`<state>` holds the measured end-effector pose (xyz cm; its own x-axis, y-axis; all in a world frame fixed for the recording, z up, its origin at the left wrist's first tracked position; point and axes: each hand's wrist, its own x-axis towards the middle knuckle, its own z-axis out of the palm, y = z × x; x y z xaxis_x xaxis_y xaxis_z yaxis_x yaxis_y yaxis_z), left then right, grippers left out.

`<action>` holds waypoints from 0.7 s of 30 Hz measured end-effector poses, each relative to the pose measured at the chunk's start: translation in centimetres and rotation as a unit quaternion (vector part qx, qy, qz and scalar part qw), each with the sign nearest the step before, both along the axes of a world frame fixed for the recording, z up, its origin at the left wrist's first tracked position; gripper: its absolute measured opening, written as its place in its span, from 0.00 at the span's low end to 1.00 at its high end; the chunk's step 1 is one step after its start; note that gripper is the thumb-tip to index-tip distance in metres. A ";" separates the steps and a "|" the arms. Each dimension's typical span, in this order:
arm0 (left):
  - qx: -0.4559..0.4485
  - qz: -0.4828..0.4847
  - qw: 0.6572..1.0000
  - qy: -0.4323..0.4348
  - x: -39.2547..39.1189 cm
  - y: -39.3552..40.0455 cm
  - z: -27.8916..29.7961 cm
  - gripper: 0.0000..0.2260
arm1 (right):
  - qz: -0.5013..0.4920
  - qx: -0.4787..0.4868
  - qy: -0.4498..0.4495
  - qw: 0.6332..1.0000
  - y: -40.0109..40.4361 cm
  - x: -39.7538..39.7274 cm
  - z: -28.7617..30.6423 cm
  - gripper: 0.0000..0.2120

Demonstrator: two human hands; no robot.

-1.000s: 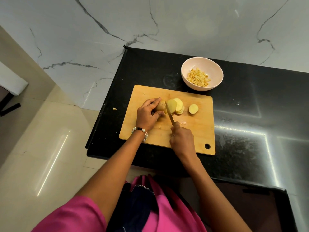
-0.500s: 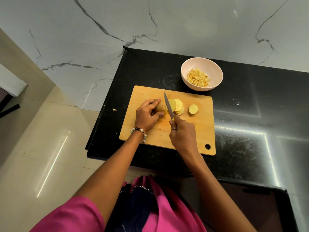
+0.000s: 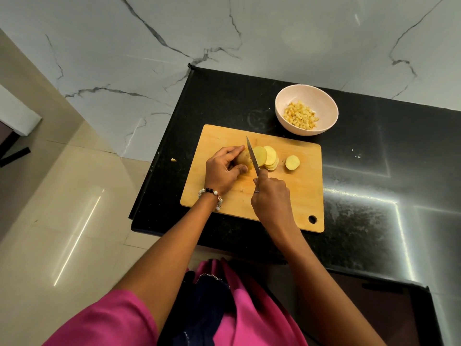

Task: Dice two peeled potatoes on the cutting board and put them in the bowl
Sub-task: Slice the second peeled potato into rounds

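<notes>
No readable txt, labels, brands or nos. anywhere in view.

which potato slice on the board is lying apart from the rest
The single round slice right of the stack. It lies flat, alone; the others overlap beside the knife.

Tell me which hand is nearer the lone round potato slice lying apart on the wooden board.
Right. The right hand holds the knife just below-left of the lone round potato slice; the left hand grips the uncut potato farther left, beyond the blade.
</notes>
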<state>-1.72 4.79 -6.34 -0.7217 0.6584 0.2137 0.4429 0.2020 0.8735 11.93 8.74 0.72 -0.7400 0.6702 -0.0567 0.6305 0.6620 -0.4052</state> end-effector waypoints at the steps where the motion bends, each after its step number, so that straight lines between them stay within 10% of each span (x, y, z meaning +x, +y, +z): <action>1: 0.001 -0.002 1.000 0.002 0.0 0.0 0.0 0.24 | 0.004 0.008 -0.007 1.000 0.0 -0.1 0.0 0.15; 21: 0.007 0.024 0.998 0.053 0.1 0.4 -0.5 0.21 | 0.054 0.098 -0.020 0.994 -0.6 -2.9 -0.6 0.15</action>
